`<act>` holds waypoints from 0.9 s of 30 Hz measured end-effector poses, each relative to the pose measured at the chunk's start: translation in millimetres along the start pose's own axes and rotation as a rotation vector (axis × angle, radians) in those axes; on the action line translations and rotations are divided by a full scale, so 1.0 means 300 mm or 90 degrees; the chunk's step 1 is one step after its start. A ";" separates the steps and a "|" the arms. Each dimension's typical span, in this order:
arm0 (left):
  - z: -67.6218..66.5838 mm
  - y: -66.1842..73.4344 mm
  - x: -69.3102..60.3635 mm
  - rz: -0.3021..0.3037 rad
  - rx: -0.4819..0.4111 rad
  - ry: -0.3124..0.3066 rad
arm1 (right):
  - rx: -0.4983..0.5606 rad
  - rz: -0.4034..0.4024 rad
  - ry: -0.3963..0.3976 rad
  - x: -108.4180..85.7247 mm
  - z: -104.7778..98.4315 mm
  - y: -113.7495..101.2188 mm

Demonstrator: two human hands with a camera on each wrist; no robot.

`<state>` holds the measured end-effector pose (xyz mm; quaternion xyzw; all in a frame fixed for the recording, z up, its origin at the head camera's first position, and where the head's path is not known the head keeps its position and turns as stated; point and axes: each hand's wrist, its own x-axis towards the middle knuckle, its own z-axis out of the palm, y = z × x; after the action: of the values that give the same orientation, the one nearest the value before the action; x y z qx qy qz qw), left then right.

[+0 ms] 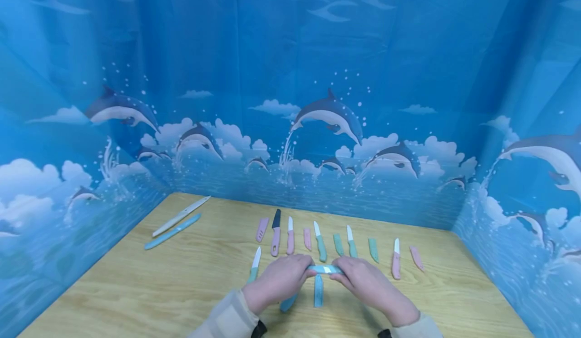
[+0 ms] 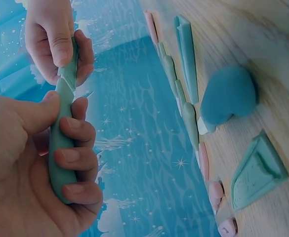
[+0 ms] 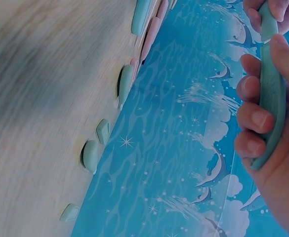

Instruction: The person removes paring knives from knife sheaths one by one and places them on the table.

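Both hands are raised over the table with a teal knife between them. My left hand (image 1: 283, 280) grips the rounded knife handle (image 2: 62, 158), fingers curled round it. My right hand (image 1: 372, 282) holds the teal sheath (image 3: 271, 94) in line with the handle. Handle and sheath meet at a slanted seam with a thin pale gap; hardly any blade shows there. Just below the hands lies a light blue sheath (image 1: 318, 292). A blue handle (image 1: 289, 302) sticks out from under my left hand, which hides the rest. Left of that hand lies a green knife (image 1: 255, 262), partly covered.
Along the back lie a dark-bladed pink knife (image 1: 276, 234), a small pink knife (image 1: 290, 237), green knives (image 1: 321, 242), (image 1: 351, 242) and their sheaths, plus a pink knife (image 1: 396, 262) at right. A long white knife (image 1: 181, 217) and blue sheath (image 1: 172, 232) lie at left. Dolphin-print curtains (image 1: 295, 75) enclose the table.
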<state>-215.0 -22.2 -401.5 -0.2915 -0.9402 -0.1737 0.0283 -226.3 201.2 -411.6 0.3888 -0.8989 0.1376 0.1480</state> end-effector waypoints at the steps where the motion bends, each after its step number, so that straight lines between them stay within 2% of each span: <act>1: 0.000 -0.001 0.001 -0.003 -0.003 -0.002 | 0.001 -0.001 -0.001 0.000 0.000 0.000; 27: -0.002 0.001 0.000 -0.007 -0.002 -0.008 | 0.029 0.032 -0.033 -0.001 -0.006 0.010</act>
<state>-214.8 -22.3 -400.9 -0.2878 -0.9416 -0.1737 0.0207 -228.2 204.0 -410.5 0.3729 -0.9085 0.1517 0.1122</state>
